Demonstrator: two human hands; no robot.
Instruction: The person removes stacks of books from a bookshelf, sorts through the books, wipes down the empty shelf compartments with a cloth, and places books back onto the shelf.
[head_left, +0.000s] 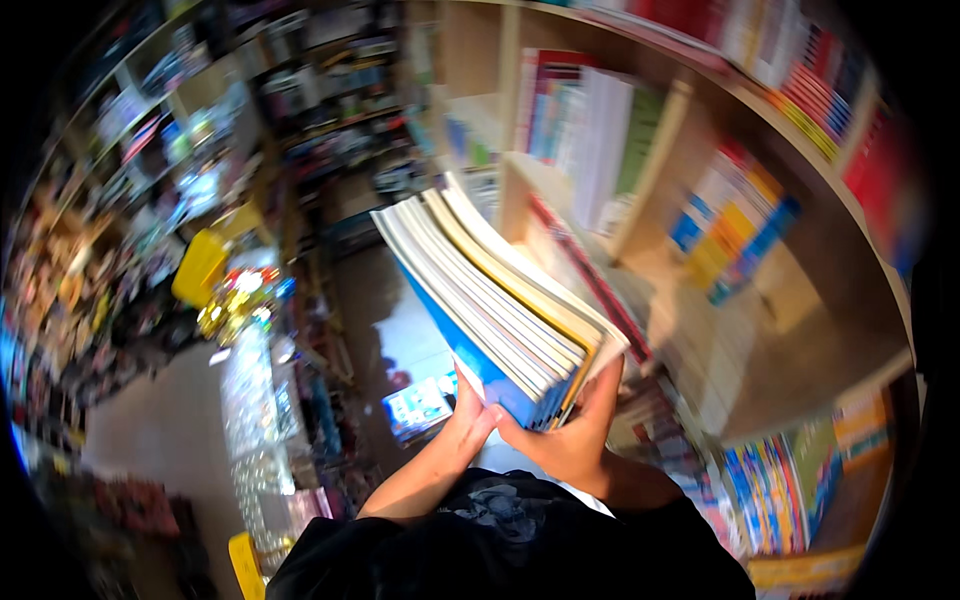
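A thick stack of paperback books (502, 300), one with a blue cover on its left face, is held tilted in front of my chest. My left hand (471, 409) presses against the blue cover at the lower left, its fingers mostly hidden by the stack. Around the spines at the near end, my right hand (574, 439) grips the books, thumb on the blue cover. Just right of the stack, a thin red-edged book or board (589, 274) leans beside the shelf.
Wooden shelving (795, 375) with upright books (577, 135) curves along the right. More books (776, 487) fill a lower shelf. On the floor at centre lies a small pile of blue-and-white books (416, 409). A display of shiny packaged goods (259, 390) runs along the left.
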